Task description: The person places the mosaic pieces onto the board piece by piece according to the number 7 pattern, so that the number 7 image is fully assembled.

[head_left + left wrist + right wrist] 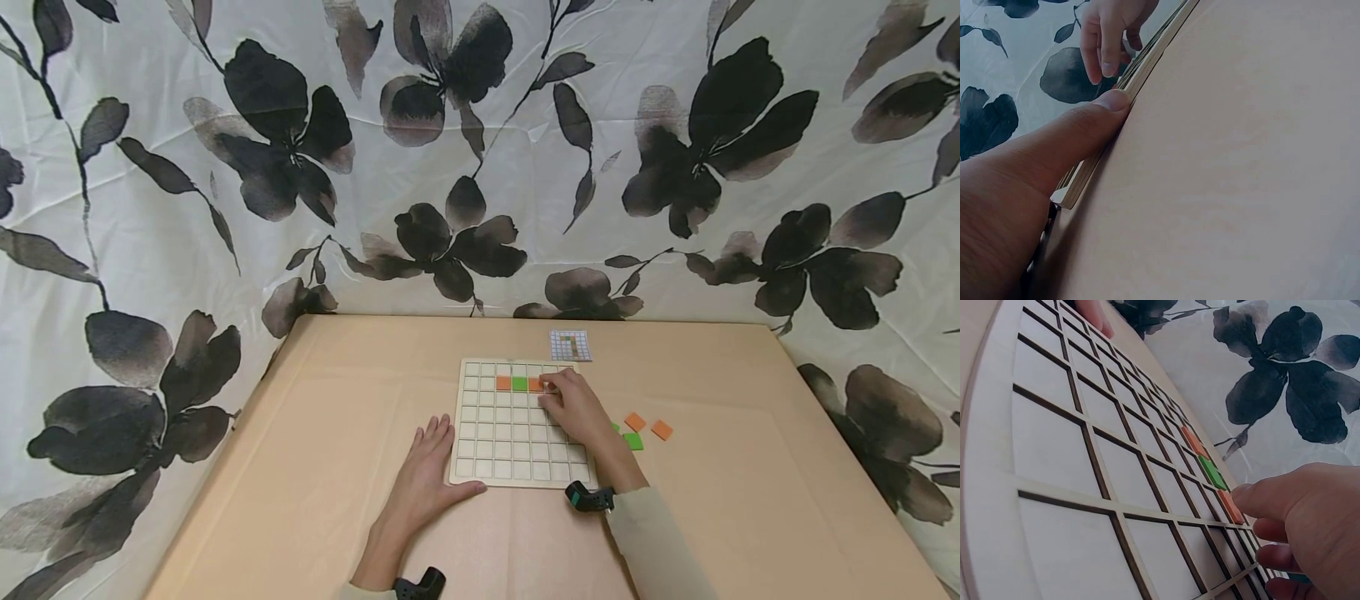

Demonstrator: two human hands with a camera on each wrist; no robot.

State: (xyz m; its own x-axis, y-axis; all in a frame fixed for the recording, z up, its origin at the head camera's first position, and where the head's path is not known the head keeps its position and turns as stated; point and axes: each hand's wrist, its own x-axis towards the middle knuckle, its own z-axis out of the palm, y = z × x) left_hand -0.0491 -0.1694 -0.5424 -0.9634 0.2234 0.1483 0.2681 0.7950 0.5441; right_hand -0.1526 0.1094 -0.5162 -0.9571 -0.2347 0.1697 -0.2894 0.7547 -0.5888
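A pale square grid board [517, 442] lies on the table, with orange [504, 383] and green [520, 383] tiles side by side in its second row from the far edge. To their right, my right hand [576, 408] has its thumb and fingertips at another orange tile [1230, 506], which sits in or at its cell; the exact contact is partly hidden. My left hand [427, 471] rests at the board's near left corner, its fingers extended along the left side. The left thumb [1094, 119] lies against the board's near edge.
Beyond the board lies a small printed grid card [570, 345] with a coloured pattern. Loose orange tiles [662, 429] and green tiles [633, 442] lie right of the board, partly behind my right forearm. A floral cloth [525, 183] hangs behind the table [360, 375].
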